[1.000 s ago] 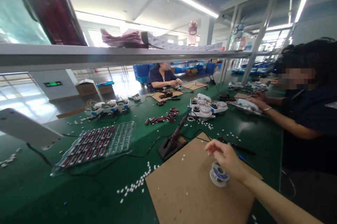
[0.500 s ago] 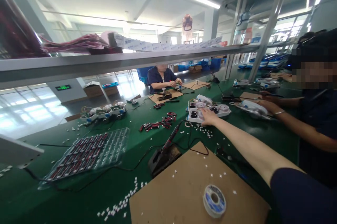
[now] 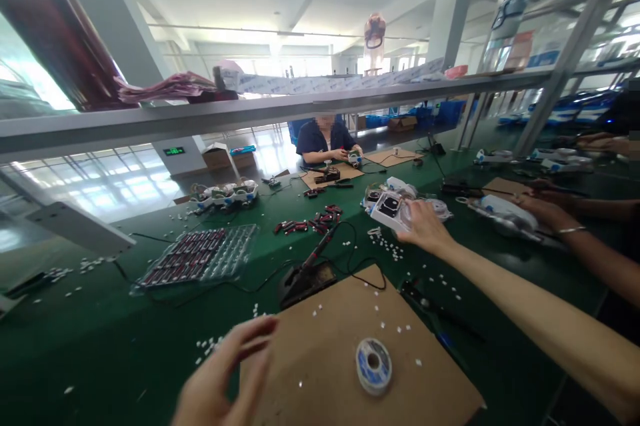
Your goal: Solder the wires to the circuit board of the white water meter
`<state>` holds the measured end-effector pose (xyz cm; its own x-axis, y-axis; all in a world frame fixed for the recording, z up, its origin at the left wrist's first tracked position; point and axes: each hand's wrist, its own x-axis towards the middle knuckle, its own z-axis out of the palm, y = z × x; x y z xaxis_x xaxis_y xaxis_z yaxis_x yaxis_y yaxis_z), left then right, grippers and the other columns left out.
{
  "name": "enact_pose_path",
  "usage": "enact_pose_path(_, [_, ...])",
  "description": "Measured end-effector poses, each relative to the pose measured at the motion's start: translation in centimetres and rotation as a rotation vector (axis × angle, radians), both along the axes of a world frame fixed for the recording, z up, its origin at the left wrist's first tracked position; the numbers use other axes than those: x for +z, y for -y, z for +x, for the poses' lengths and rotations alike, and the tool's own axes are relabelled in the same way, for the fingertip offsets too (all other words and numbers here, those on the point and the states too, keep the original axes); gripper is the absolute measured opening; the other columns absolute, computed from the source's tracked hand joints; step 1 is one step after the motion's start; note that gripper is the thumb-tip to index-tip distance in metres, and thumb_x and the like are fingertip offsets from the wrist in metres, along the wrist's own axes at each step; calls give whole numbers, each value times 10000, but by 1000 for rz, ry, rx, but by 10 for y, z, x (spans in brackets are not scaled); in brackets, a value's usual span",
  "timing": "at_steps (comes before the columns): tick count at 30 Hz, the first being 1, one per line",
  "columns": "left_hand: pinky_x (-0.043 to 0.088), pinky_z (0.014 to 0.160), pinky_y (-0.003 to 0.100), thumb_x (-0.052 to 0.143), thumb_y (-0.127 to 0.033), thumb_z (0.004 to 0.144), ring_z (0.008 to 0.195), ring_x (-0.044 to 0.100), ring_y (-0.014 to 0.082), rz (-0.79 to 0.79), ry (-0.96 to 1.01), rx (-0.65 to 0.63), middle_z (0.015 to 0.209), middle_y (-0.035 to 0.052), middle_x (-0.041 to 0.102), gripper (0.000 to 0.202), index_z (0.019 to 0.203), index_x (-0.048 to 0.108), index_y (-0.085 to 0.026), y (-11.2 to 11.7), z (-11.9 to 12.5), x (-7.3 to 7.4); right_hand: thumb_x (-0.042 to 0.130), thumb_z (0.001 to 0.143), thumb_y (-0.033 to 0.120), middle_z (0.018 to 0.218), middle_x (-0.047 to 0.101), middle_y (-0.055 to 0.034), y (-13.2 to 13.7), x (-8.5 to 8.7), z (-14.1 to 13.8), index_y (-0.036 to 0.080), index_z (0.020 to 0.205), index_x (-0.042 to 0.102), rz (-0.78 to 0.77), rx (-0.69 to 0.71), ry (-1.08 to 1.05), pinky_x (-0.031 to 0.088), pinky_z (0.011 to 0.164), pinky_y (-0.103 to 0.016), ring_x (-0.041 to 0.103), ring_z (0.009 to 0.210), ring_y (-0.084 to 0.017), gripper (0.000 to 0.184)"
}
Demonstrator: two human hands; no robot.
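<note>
My right hand (image 3: 424, 227) reaches across the green bench and grips a white plastic unit (image 3: 391, 207) with a dark square part, lifted and tilted off the pile of similar white units (image 3: 437, 207). My left hand (image 3: 227, 376) hovers low at the near edge of the brown cardboard mat (image 3: 350, 353), fingers apart and holding nothing. A solder wire spool (image 3: 373, 365) lies on the mat. A soldering iron in its stand (image 3: 305, 275) sits just beyond the mat.
A clear tray of red parts (image 3: 200, 258) lies to the left, with loose red parts (image 3: 310, 223) and small white bits scattered about. A co-worker's hands (image 3: 550, 213) work at the right. Another person sits across the bench (image 3: 326, 141). A metal shelf (image 3: 250, 113) runs overhead.
My right hand left the solder spool, reached out to the white units and lifted one. My left hand came into view at the bottom.
</note>
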<state>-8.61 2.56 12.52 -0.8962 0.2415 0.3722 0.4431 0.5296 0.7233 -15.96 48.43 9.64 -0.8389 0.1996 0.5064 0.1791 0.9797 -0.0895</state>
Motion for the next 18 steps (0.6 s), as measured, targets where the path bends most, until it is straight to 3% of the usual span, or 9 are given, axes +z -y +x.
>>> enact_pose_path(1, [544,939,265,542,-549,921,1106,631,170,-40,133,-194,1294,76,589,438,1244,635,-268,-33,2,1,713,718,398,1276,459,-193,6,12,15,-58,1425,411,7,4,-37,336,1114,-398,389,1190,-311,893])
enact_pose_path(3, [484,1057,283,541,-566,921,1198,582,182,172,338,-439,1338,149,546,563,1277,573,-131,-107,1,7,750,684,408,1234,494,-177,22,35,48,-34,1381,468,32,23,-177,408,1040,-411,421,1131,-304,873])
enact_pose_path(6, [371,1177,369,728,-704,688,1332,476,252,619,672,-531,1420,219,455,1078,1431,339,-25,-203,-1,19,779,639,351,1186,537,-173,57,63,97,-27,1312,520,171,63,-377,460,973,-435,461,1078,-304,815])
enact_pose_path(7, [329,1198,420,727,-731,669,1359,444,274,738,745,-547,1430,209,452,1078,1419,362,-49,-224,1,22,777,652,356,1187,538,-180,71,69,111,-25,1313,522,209,68,-421,467,969,-443,470,1078,-307,805])
enact_pose_path(8, [314,1198,467,701,-702,733,1395,399,291,836,778,-645,1472,182,417,950,1395,417,-82,-239,4,24,768,676,374,1173,543,-188,86,73,123,-31,1299,530,239,80,-459,476,954,-450,479,1071,-312,780])
enact_pose_path(10, [345,1183,445,710,-648,768,1380,424,292,1071,794,-728,1465,168,434,838,1352,466,-99,-251,13,26,732,736,397,1170,546,-207,113,80,142,-37,1294,543,288,89,-495,492,909,-469,491,1050,-324,731])
enact_pose_path(13, [335,1198,386,776,-611,713,1349,465,281,1283,806,-675,1399,165,504,865,1338,492,-84,-240,27,27,653,828,331,1195,544,-240,143,88,165,-56,1305,536,337,121,-515,498,899,-492,498,1076,-344,625])
enact_pose_path(16, [312,1209,404,749,-672,705,1332,483,291,1297,894,-683,1359,134,545,840,1298,564,-106,-210,34,32,620,883,425,1379,453,-248,148,99,189,-49,1380,482,295,330,-453,483,992,-513,462,1235,-369,701])
enact_pose_path(18, [308,1203,427,748,-697,683,1312,503,297,1278,940,-702,1322,103,577,788,1228,636,-139,-184,34,39,515,947,529,1459,419,-164,137,103,202,54,1418,482,93,471,-420,474,1059,-441,447,1325,-296,669])
